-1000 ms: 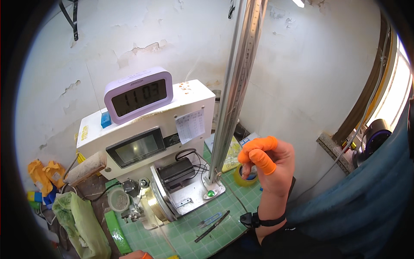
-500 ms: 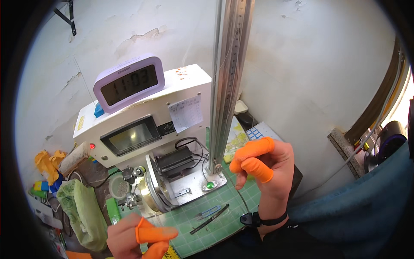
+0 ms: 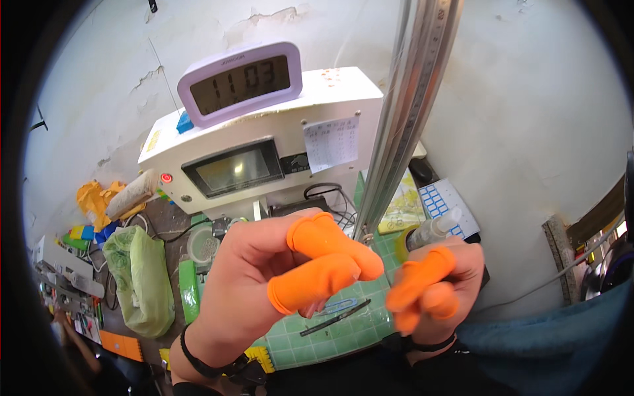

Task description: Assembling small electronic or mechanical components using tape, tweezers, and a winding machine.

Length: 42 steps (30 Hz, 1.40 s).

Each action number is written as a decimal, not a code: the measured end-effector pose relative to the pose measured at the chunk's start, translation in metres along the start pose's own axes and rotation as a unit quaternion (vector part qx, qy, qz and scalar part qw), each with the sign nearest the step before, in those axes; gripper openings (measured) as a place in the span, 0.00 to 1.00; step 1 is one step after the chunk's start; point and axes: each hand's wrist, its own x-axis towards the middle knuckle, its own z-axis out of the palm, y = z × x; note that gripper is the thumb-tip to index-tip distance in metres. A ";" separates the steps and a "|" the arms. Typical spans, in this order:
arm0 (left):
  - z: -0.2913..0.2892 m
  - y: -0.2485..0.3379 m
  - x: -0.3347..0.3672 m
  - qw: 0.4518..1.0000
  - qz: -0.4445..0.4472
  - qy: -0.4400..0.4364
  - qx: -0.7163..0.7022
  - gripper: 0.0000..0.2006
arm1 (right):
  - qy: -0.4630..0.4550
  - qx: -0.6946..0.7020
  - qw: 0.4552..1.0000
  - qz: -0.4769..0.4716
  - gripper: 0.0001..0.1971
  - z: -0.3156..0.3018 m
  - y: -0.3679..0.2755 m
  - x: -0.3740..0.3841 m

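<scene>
My left hand (image 3: 290,274) is raised over the green gridded mat (image 3: 290,343), with orange finger cots on its thumb and forefinger pressed together in a pinch. Just right of it is my right hand (image 3: 439,287), also in orange finger cots and slightly blurred, its fingertips drawn together. Whatever either pinch holds is too small or hidden to make out. The fingertips of the two hands are close but apart. Beneath them on the mat lie blue-handled thread snips (image 3: 342,305) and dark tweezers (image 3: 335,318). My left hand hides most of the machine's wheel.
A white machine (image 3: 264,145) with a screen (image 3: 232,168) carries a lilac digital clock (image 3: 241,82). An upright metal rail (image 3: 413,112) stands before my right hand, beside a clear bottle (image 3: 429,231). At left lie a green bag (image 3: 139,277) and a green box (image 3: 189,290). Another person's arm (image 3: 76,340) shows lower left.
My left hand has risen from the lower edge and moved right, close to my right hand. The right hand has lowered somewhat, uncovering the bottle. The whole view has shifted.
</scene>
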 end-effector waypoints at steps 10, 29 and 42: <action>-0.005 -0.004 -0.004 0.991 -0.023 -0.046 -0.124 0.15 | -0.021 -0.045 0.995 -0.085 0.37 -0.011 -0.003 -0.005; -0.021 0.003 -0.026 0.995 -0.034 -0.018 -0.092 0.15 | -0.089 -0.219 0.967 -0.099 0.05 0.038 0.001 0.002; -0.052 -0.016 -0.010 0.996 0.042 -0.001 0.080 0.08 | -0.322 -0.003 0.947 -0.015 0.27 -0.009 -0.017 0.002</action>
